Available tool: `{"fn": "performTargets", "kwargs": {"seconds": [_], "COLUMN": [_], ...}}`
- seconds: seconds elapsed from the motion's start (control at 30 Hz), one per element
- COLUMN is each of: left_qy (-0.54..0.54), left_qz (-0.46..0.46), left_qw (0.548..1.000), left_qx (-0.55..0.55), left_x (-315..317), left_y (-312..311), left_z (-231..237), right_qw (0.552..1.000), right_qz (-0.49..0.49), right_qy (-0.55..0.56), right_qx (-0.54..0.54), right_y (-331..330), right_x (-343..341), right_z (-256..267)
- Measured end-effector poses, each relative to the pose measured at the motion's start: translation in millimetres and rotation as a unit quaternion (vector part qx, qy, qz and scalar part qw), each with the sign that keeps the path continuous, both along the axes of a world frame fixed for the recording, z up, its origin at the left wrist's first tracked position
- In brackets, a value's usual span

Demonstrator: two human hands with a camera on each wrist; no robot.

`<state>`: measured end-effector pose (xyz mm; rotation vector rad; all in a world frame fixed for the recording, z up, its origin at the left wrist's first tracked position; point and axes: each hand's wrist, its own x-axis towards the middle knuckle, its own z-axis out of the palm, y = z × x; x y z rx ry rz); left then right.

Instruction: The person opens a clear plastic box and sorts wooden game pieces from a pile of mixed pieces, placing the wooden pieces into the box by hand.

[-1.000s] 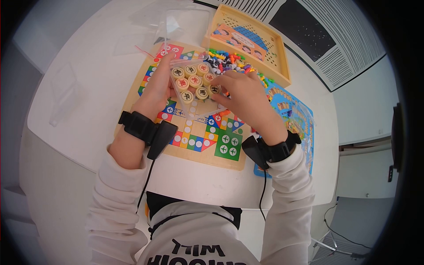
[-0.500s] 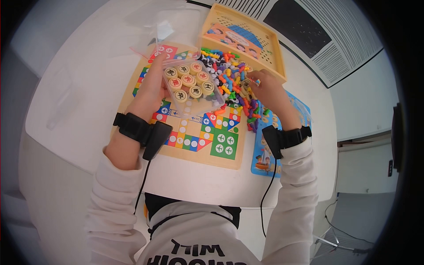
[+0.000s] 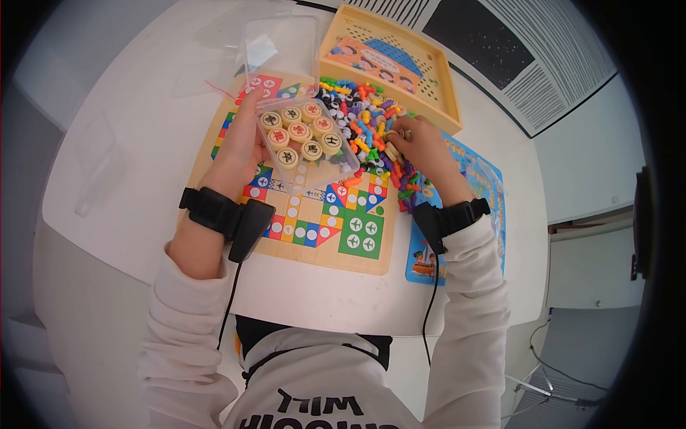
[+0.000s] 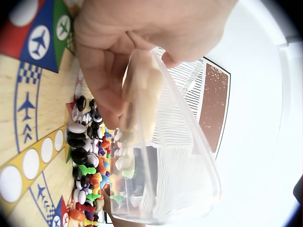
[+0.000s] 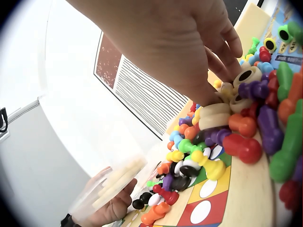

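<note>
My left hand (image 3: 241, 146) grips the left side of a clear plastic box (image 3: 321, 171), held above the game board (image 3: 300, 254). Round wooden Chinese chess pieces (image 3: 300, 131) with red or black characters lie inside it, bunched toward the gripped side. In the left wrist view, fingers curl around the box's edge. My right hand (image 3: 426, 151) reaches down into the heap of small parts to the right. Its thumb and fingers close about a Chinese chess piece (image 5: 227, 91) in the right wrist view, partly hidden by them. Other pale discs (image 5: 214, 116) lie against the fingertips.
Colourful pegs (image 3: 368, 129) and black and white stones (image 4: 79, 156) are heaped on the board's far right. Behind them stands a wooden tray (image 3: 450, 118) with a booklet. A clear lid (image 3: 282, 53) lies beyond the box, a blue picture board (image 3: 421, 264) at the right.
My right hand has left the box's right side and gone right into the heap, where its fingers close on a chess piece. The left hand keeps holding the box.
</note>
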<state>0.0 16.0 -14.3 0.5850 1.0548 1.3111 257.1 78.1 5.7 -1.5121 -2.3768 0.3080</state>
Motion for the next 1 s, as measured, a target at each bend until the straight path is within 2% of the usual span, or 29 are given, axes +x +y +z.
{"fn": "performTargets", "kwargs": {"seconds": [0.1, 0.3, 0.4, 0.47, 0.5, 0.57, 0.6, 0.67, 0.7, 0.77, 0.8, 0.87, 1.0], "left_qy": [0.000, -0.001, 0.002, 0.010, 0.010, 0.002, 0.003, 0.011, 0.011, 0.000, -0.001, -0.001, 0.011], "left_qz": [-0.005, -0.001, 0.002, 0.005, 0.006, -0.004, -0.004, -0.001, -0.001, -0.006, -0.003, -0.001, -0.020], "left_qw": [1.000, 1.000, 1.000, 1.000, 1.000, 1.000, 1.000, 1.000, 1.000, 1.000, 1.000, 1.000, 1.000], "left_qx": [-0.004, -0.007, -0.001, -0.013, -0.014, -0.005, -0.005, -0.004, -0.004, -0.005, -0.005, -0.005, -0.016], "left_x": [-0.8, -1.5, -1.7, -1.9, -2.2, -2.4, -2.3, -2.0, -2.4, -3.5, -4.0, -2.6, -2.5], "left_y": [-0.5, 0.3, 1.3, 1.8, 1.9, 1.9, 1.1, -2.3, -1.7, 0.1, 0.8, 0.6, -1.8], "left_z": [1.0, -2.3, -3.9, -4.5, -4.7, -5.1, -4.7, -1.0, -2.5, -5.2, -6.9, -5.4, -1.5], "right_qw": [1.000, 0.998, 0.994, 0.983, 0.983, 0.949, 0.949, 0.940, 0.939, 0.967, 0.967, 0.975, 0.979], "right_qz": [0.010, 0.004, -0.041, -0.014, -0.014, 0.104, 0.104, 0.188, 0.189, 0.182, 0.185, 0.198, 0.186], "right_qy": [0.018, 0.053, 0.102, 0.183, 0.183, 0.272, 0.273, 0.236, 0.236, 0.146, 0.145, 0.100, 0.086], "right_qx": [0.023, -0.033, -0.002, -0.007, -0.008, -0.120, -0.120, -0.161, -0.162, -0.103, -0.103, -0.023, 0.000], "right_y": [2.8, 1.8, -2.1, -15.5, -22.9, -37.9, -43.3, -51.6, -53.3, -54.8, -54.3, -52.7, -53.8], "right_x": [-0.4, -1.7, -5.4, -21.0, -29.5, -48.6, -58.1, -74.7, -79.7, -86.9, -87.7, -87.4, -83.9], "right_z": [-4.4, -1.9, 1.2, 20.6, 27.4, 36.4, 37.3, 37.0, 35.8, 33.5, 32.6, 31.1, 33.5]}}
